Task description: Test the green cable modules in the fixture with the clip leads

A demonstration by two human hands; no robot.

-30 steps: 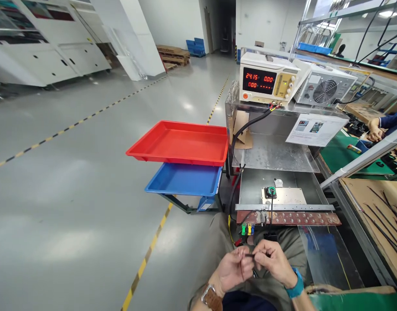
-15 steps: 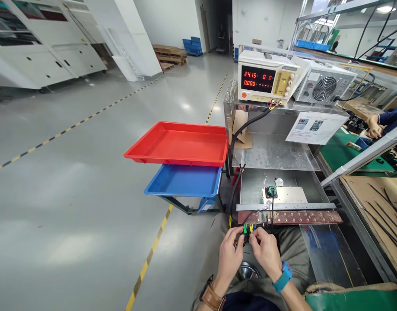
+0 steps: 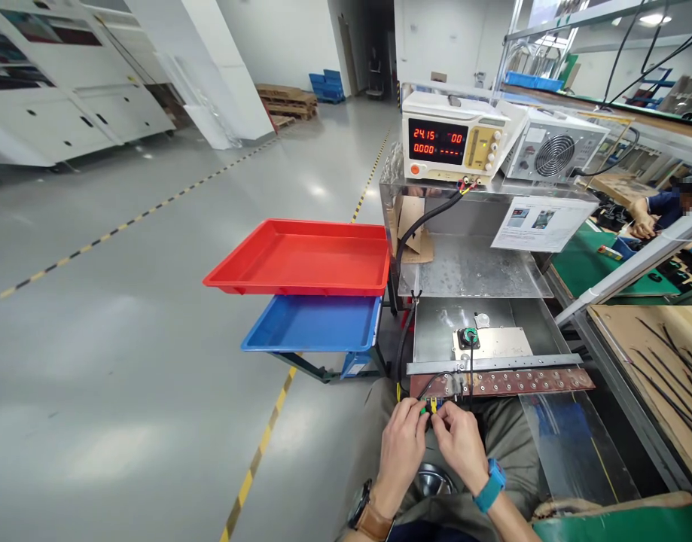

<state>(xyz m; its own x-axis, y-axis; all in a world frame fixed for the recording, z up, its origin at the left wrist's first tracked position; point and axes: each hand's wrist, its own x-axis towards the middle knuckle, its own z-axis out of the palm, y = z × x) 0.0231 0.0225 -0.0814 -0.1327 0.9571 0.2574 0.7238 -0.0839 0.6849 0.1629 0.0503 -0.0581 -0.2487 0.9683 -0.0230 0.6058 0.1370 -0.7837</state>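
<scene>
My left hand [image 3: 402, 444] is pinched at a small green connector [image 3: 423, 410], its fingertips partly covering it. Close beside it, my right hand [image 3: 462, 444] has thumb and fingers closed on a small yellow connector [image 3: 434, 405]. A bit of blue shows by the right fingertips. Both hands meet just below a reddish-brown strip [image 3: 526, 382] dotted with metal studs. A black cable [image 3: 471, 369] runs down over the strip from a round green-ringed socket [image 3: 468, 338] on a silver metal box [image 3: 501, 342]. The fingers hide exactly how the connectors are joined.
A power supply [image 3: 455, 139] with red digits stands on the metal shelf. Left of it are a red tray [image 3: 323, 260] and, lower, a blue tray [image 3: 312, 324]. Black wires [image 3: 673, 369] lie on the right-hand board. A co-worker's hand [image 3: 642, 220] shows farther right.
The view has shifted slightly. My left fingers have closed further over the green connector, which shows less now. My right hand stays at the yellow one.
</scene>
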